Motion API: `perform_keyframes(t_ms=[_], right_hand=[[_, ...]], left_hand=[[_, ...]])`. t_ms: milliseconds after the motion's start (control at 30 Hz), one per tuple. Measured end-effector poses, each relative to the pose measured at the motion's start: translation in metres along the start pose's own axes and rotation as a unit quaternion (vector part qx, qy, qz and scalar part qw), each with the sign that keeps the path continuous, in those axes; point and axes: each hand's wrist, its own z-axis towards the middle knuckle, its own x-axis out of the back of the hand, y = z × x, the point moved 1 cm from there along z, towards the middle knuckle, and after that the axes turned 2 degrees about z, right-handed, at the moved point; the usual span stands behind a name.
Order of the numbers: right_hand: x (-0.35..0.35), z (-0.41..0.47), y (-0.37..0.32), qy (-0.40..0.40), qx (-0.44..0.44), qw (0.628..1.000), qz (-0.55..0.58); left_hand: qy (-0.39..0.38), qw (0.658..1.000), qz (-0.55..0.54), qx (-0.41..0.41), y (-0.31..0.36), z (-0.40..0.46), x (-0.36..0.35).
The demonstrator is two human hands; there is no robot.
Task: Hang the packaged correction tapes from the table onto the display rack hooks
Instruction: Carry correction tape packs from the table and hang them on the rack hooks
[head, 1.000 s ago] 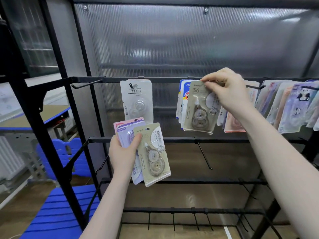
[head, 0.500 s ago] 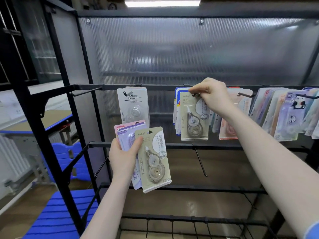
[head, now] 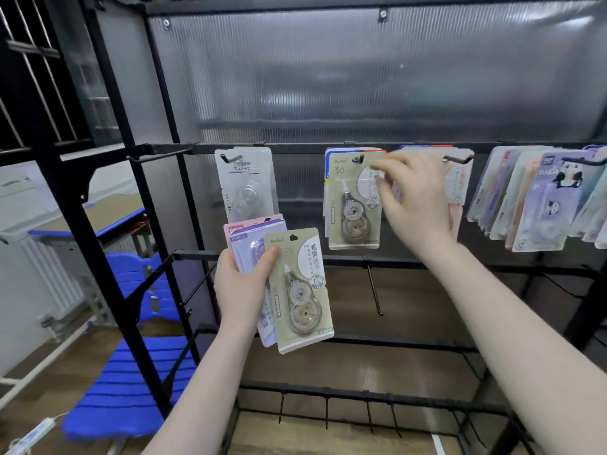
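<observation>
Left hand (head: 241, 287) gripping fanned khaki, pink and lilac correction-tape cards (head: 300, 290). Right hand (head: 415, 198) loosely spread, fingertips (head: 377, 165) beside hung khaki carded correction tape (head: 353, 205); contact unclear.

A single wide-angle head camera looks forward and slightly down from close in front of the black display rack (head: 230, 149), facing its ribbed back panel (head: 361, 77); both forearms reach up from the lower edge.

Both forearms and hands (head: 415, 205) are bare, unsleeved.
</observation>
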Motion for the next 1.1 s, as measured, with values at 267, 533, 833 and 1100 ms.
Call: perform_keyframes(t_ms=[267, 533, 833, 1100], right_hand=[[-0.018, -0.048, -0.036, -0.209, -0.054, 0.971, 0.101], [-0.048, -0.036, -0.081, -0.289, -0.194, 0.889, 0.297], [-0.074, 0.035, -0.13, -0.153, -0.232, 0.887, 0.368], [-0.101, 0.072, -0.144, -0.119, -0.223, 0.933, 0.255]], left_hand=[[-0.003, 1.0, 0.02, -0.004, -0.003, -0.019, 0.004], [0.029, 0.999, -0.02, -0.012, 0.006, -0.007, 0.041], [0.068, 0.998, -0.001, -0.017, -0.001, 0.04, 0.112], [0.063, 0.998, -0.016, -0.012, -0.004, 0.071, 0.134]])
